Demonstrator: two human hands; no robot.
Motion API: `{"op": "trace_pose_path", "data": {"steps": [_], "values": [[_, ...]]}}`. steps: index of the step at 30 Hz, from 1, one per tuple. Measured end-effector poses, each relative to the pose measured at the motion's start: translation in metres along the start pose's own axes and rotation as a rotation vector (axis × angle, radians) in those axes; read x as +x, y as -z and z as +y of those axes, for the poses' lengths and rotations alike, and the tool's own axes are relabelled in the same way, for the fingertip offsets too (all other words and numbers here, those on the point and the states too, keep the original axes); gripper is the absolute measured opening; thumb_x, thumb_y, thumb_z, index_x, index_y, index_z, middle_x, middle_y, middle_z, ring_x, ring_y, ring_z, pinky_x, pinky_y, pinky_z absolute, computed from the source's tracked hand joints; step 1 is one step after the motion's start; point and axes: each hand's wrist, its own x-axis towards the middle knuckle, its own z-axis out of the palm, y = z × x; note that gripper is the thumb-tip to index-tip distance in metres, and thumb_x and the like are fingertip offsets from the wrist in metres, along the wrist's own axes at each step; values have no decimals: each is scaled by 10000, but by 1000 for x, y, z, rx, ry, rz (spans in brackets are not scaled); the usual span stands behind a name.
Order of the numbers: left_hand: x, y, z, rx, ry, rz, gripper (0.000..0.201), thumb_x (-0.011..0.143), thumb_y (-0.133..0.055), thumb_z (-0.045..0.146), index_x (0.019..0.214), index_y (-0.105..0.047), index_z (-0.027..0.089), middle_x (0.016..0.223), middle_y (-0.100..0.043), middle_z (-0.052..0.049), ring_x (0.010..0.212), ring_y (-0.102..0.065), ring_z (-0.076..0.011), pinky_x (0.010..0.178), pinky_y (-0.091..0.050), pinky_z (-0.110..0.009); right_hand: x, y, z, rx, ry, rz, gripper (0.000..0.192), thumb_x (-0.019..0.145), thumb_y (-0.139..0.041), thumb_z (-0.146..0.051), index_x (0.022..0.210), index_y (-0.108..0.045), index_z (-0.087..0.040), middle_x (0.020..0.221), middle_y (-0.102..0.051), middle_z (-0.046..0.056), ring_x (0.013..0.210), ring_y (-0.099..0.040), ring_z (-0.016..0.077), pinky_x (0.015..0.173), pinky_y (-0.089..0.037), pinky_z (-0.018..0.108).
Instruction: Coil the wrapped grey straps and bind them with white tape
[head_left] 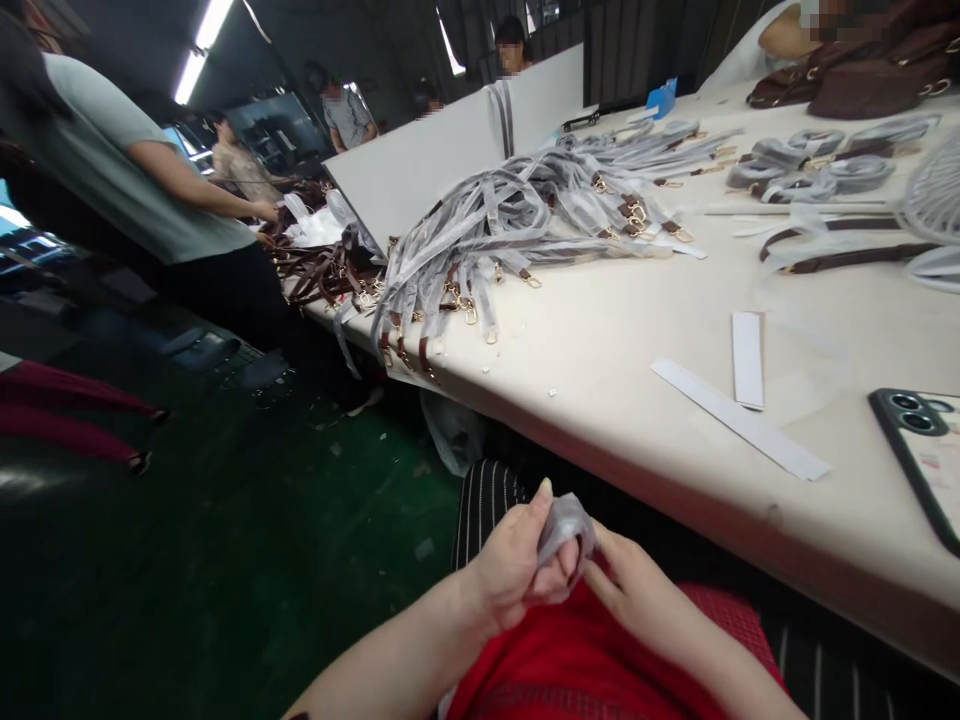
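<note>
Head view: both hands sit low over the lap, just off the worktop point(600, 350) edge. The left hand point(510, 570) pinches a small wad of grey wrapping film point(564, 525) between thumb and fingers; the right hand point(637, 590) closes on it from the other side. A big heap of wrapped straps point(517, 215) lies across the worktop, with bare brown straps point(326, 270) beyond, seemingly left to wrap.
</note>
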Motion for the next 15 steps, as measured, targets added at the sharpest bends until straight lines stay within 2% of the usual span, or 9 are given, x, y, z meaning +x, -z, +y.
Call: {"op": "trace_pose_path", "data": {"steps": [2, 5, 7, 8, 11, 13, 15], "values": [[-4, 7, 13, -47, -14, 37, 694, 877, -413, 722, 528, -554, 140, 275, -299, 71, 237, -173, -38, 297, -155, -177, 5, -3, 8, 21, -36, 43, 346, 926, -497, -284, 1265, -511, -218, 1065, -682, 80, 955, -660, 243, 877, -533, 405], [-12, 18, 32, -131, -21, 42, 676, 945, -355, 643, 547, -558, 135, 286, -284, 78, 239, -148, -29, 288, -135, -152, 7, 1, 21, -94, -34, 250, 499, 861, -555, -268, 1344, -445, -215, 1100, -654, 90, 958, -650, 252, 866, -529, 405], [-18, 23, 43, -196, -66, 23, 673, 982, -306, 586, 554, -559, 132, 294, -272, 80, 245, -139, -28, 283, -150, -138, 7, 8, 28, -156, 7, 351, 442, 844, -522, -230, 1285, -500, -218, 1110, -646, 92, 911, -649, 242, 823, -535, 388], [-22, 24, 49, -225, -109, 13, 675, 997, -279, 560, 556, -560, 132, 298, -266, 80, 248, -134, -29, 282, -163, -132, 7, 11, 30, -174, 26, 356, 377, 847, -499, -220, 1221, -545, -220, 1101, -650, 90, 896, -648, 240, 808, -535, 382], [-32, 27, 66, -279, -266, -8, 685, 1027, -196, 484, 582, -576, 127, 317, -252, 81, 264, -111, -32, 283, -193, -119, 7, 22, 31, -186, 5, 250, 246, 916, -450, -264, 1087, -625, -234, 1098, -674, 90, 992, -638, 267, 892, -507, 412], [-38, 27, 76, -288, -329, -17, 683, 1037, -163, 443, 623, -599, 119, 336, -241, 85, 277, -91, -32, 285, -196, -113, 8, 27, 25, -138, -54, 149, 278, 974, -421, -356, 1120, -631, -247, 1136, -676, 82, 1054, -623, 279, 960, -475, 423], [-41, 27, 84, -288, -352, -23, 666, 1040, -158, 423, 670, -617, 111, 362, -242, 89, 293, -78, -32, 287, -185, -110, 9, 30, 16, -45, -84, 32, 333, 1000, -392, -442, 1104, -642, -248, 1095, -681, 65, 1002, -629, 266, 929, -487, 382]]}}
